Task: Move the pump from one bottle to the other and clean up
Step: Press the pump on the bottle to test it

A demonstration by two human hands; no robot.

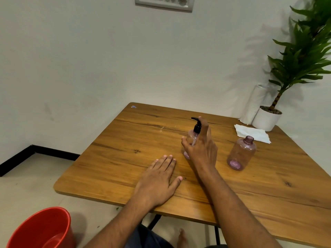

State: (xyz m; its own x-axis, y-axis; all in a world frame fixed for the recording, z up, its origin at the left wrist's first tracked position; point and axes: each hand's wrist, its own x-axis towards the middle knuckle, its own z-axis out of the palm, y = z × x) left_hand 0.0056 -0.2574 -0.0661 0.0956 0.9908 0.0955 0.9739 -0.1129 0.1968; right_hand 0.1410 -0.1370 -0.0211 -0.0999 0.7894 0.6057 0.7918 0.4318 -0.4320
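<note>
A clear pink bottle stands upright at the middle of the wooden table, and a black pump is screwed onto it. My right hand is right at this bottle, thumb spread out to its left and fingers reaching up beside the pump; the hand covers most of the bottle. I cannot see the fingers closing on it. A second pink bottle without a cap stands alone to the right. My left hand lies flat on the table, holding nothing.
A white tissue lies behind the open bottle. A paper roll and a potted plant stand at the far right corner against the wall. A red bucket sits on the floor at lower left.
</note>
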